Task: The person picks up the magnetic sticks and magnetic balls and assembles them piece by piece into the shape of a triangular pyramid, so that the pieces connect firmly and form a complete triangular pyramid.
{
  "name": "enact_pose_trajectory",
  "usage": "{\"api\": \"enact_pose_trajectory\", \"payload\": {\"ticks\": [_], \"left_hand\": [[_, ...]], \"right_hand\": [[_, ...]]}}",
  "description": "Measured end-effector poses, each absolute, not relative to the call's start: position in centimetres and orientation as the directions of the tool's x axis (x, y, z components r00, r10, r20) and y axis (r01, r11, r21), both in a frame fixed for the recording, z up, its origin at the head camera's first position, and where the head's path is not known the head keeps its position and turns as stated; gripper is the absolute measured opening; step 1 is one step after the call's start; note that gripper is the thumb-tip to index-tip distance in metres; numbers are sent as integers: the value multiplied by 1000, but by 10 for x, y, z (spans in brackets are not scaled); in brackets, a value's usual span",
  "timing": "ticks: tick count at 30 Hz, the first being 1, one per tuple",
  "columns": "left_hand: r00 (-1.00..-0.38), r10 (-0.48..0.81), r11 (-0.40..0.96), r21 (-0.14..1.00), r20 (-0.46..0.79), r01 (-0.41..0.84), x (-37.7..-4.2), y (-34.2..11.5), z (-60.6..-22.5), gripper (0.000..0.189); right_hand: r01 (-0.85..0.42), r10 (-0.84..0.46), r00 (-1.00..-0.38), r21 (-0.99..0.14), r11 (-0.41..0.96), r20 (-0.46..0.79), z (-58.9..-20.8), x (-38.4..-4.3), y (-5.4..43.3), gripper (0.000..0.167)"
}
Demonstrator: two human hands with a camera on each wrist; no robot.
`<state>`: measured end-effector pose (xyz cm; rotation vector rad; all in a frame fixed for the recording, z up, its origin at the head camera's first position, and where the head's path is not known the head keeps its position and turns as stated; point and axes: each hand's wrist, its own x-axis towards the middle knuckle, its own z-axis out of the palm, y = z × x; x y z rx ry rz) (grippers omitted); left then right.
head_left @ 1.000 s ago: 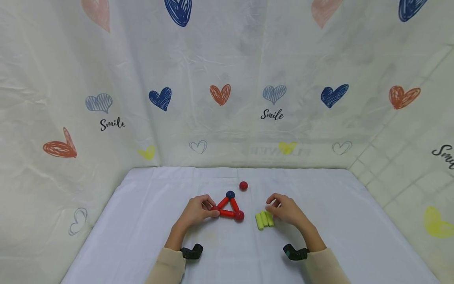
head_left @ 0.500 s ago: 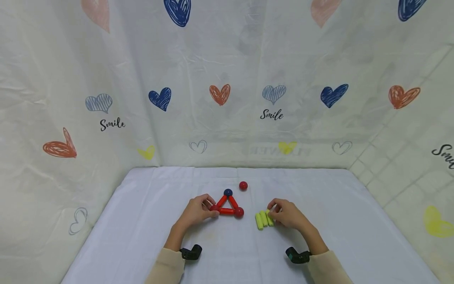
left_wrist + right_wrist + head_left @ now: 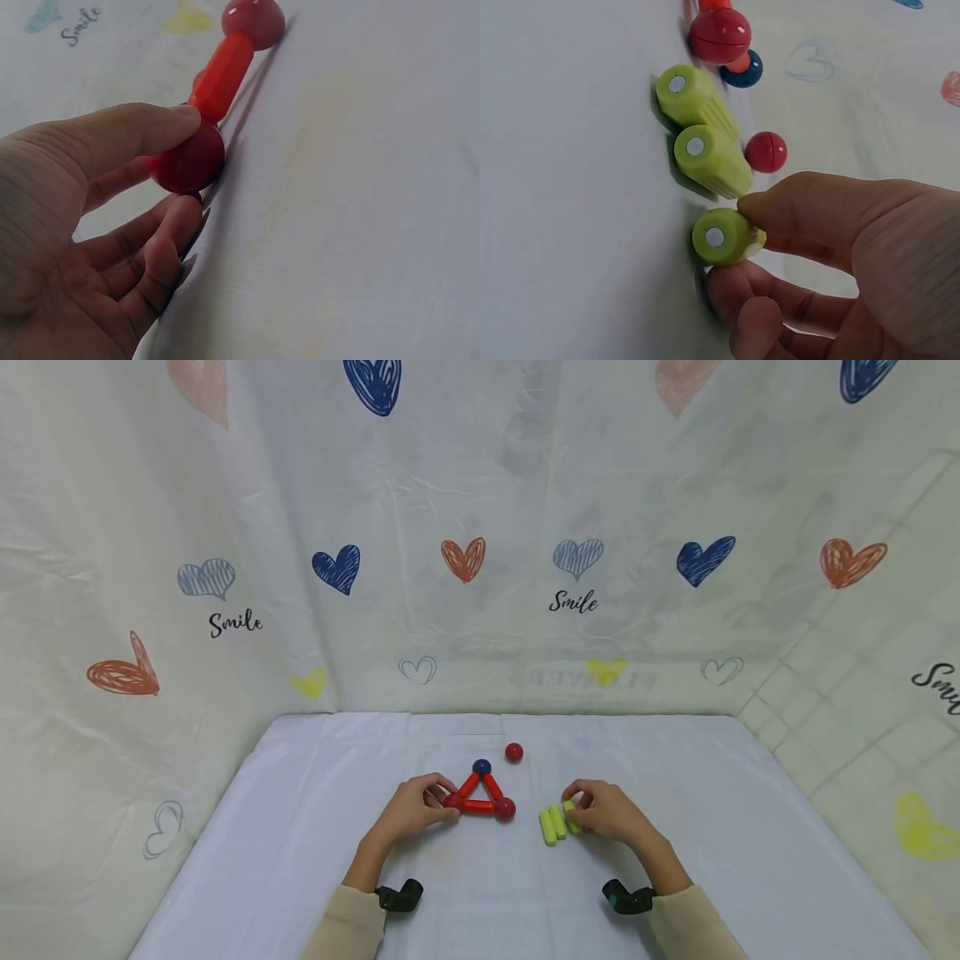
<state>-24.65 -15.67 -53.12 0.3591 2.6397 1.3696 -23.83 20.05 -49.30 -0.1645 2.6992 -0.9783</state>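
Corner ball (image 3: 191,159) pinched by left hand (image 3: 420,807), end rod (image 3: 721,238) by right hand (image 3: 609,812)

Nearest, beige sleeves (image 3: 348,922) are seen at the lower edge, and a black device (image 3: 401,896) is worn at each wrist. The hands are held well apart above a white cloth (image 3: 487,902). By the right hand, the yellow-green end rod is gripped between thumb and fingers; whether it is lifted off the cloth cannot be told. Just beside it, across a gap, two other rods (image 3: 548,828) of the same colour are laid side by side. By the left hand, the red corner ball is clamped between thumb and fingers at the near left corner of a triangle (image 3: 478,807), which is placed left of the rods. The triangle is formed of three red bars, joined also by a second red ball (image 3: 505,809) and, at the far corner, a blue ball (image 3: 482,767). Beyond it, a loose red ball (image 3: 513,752) is set. Farthest, a pale backdrop (image 3: 510,485) is printed with hearts (image 3: 462,559).
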Motion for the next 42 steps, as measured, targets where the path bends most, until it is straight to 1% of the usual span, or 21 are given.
{"api": "enact_pose_trajectory", "payload": {"ticks": [6,11,15,18,21,25,32,38,42], "left_hand": [[-960,280,548,825,-21,142,-245,-155,-528,33],[-960,278,554,820,-21,143,-245,-155,-528,32],[-962,273,559,817,-22,140,-245,-155,-528,33],[-961,275,556,819,-23,140,-244,-156,-529,33],[-961,276,553,821,-22,140,-245,-156,-530,33],[-961,275,555,820,-20,142,-245,-157,-530,32],[-961,275,551,824,-25,136,-245,-158,-530,32],[-961,276,549,825,-24,137,-245,-157,-531,32],[-960,281,542,828,-17,144,-245,-157,-530,32]], "right_hand": [[-39,-192,-965,-627,778,-178,-491,-240,199,23],[-87,-180,-981,-658,748,-76,-488,-246,194,25],[-131,-187,-982,-708,694,-1,-484,-250,184,29],[-147,-202,-979,-755,639,20,-479,-250,173,32],[-165,-219,-975,-795,584,41,-475,-248,162,30],[-200,-255,-964,-820,537,69,-475,-246,148,28],[-253,-311,-946,-807,534,90,-482,-247,130,29],[-302,-365,-924,-808,506,117,-486,-245,123,29],[-315,-378,-918,-800,511,120,-487,-243,120,28]]}}
